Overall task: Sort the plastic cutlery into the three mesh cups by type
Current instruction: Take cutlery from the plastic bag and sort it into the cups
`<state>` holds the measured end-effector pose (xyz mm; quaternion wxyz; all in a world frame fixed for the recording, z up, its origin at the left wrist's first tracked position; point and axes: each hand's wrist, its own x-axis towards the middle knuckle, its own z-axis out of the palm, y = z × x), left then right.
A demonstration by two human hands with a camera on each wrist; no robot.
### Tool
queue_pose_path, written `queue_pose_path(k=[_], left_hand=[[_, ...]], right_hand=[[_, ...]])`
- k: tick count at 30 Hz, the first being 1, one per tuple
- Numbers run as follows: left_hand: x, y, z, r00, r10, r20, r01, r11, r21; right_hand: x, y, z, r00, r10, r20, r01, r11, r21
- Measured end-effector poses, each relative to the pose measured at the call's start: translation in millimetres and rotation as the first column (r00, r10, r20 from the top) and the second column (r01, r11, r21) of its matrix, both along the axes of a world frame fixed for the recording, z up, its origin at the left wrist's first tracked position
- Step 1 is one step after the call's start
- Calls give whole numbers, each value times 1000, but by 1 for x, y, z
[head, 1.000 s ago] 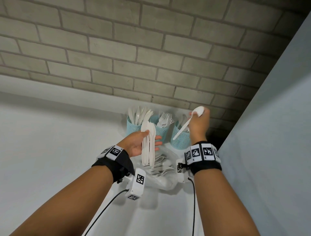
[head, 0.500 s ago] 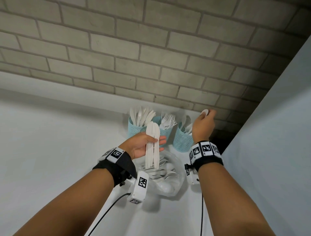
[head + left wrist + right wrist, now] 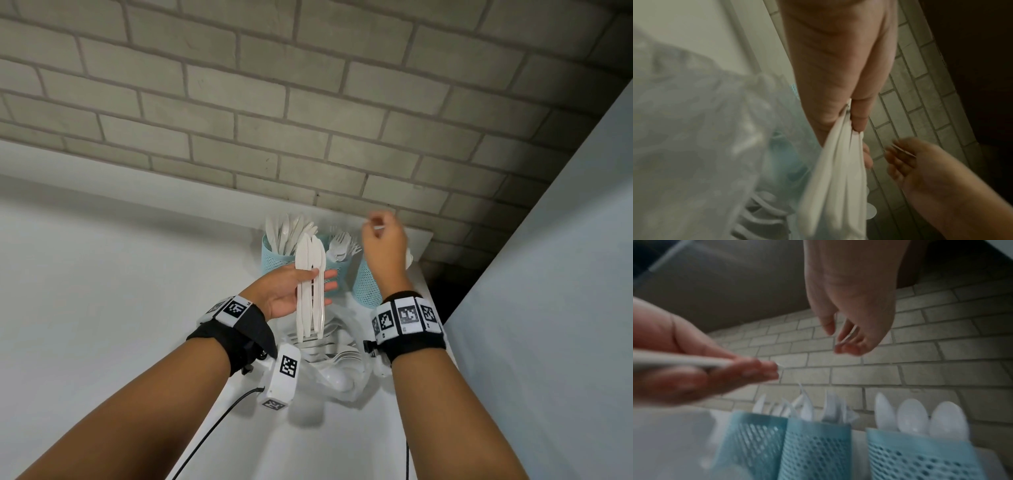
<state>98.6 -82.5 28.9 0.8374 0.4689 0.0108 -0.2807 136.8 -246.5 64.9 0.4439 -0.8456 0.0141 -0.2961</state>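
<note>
Three blue mesh cups stand against the wall. The left cup [image 3: 274, 255] holds knives, the middle cup [image 3: 337, 272] holds forks [image 3: 342, 241], and the right cup [image 3: 364, 286] holds spoons [image 3: 912, 415]. My left hand [image 3: 323, 281] grips a bundle of white plastic knives [image 3: 305, 318] upright in front of the left and middle cups. My right hand [image 3: 375, 226] hovers above the right cup with its fingers loosely curled. It is blurred, and I see no cutlery in it. A clear bag of mixed cutlery [image 3: 335, 363] lies below both hands.
The cups stand on a white counter [image 3: 102, 308] at the foot of a grey brick wall [image 3: 308, 120]. A pale panel [image 3: 548, 308] closes off the right side, with a dark gap [image 3: 445, 284] beside the right cup. A black cable [image 3: 212, 428] trails under my left forearm.
My right hand has let go of the spoon it held over the right cup and has shifted left and slightly up. My left hand still holds the knife bundle in about the same place.
</note>
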Motion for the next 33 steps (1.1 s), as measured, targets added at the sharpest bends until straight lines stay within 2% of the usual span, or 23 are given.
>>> queue_pose_path(k=[2, 4, 6, 7, 13, 16, 22, 29, 33], left_hand=[[-2, 0, 0, 1000, -4, 16, 4, 1000, 0], [-4, -1, 0, 999, -6, 37, 6, 1000, 7], [-5, -1, 0, 998, -13, 60, 12, 1000, 19], [-6, -1, 0, 997, -16, 69, 15, 1000, 26], [-14, 5, 4, 991, -66, 114, 58, 996, 73], [-16, 8, 7, 992, -80, 99, 73, 995, 73], [-17, 8, 8, 992, -92, 85, 90, 996, 27], [-15, 6, 4, 989, -88, 118, 86, 996, 19], [-13, 6, 3, 990, -85, 116, 84, 996, 12]], right_hand=[[-6, 12, 3, 946, 235, -224, -216, 971, 106], [-9, 23, -1, 812, 385, -438, -342, 923, 177], [-14, 31, -8, 705, 484, -518, -407, 875, 264], [-16, 34, -12, 678, 521, -519, -413, 854, 317], [-22, 34, -17, 644, 621, -447, -297, 741, 602], [-23, 34, -14, 659, 627, -415, -249, 703, 666], [-27, 32, -11, 652, 645, -400, -279, 694, 664], [-31, 37, -11, 619, 616, -487, -386, 779, 494], [-32, 40, -9, 619, 589, -519, -388, 805, 450]])
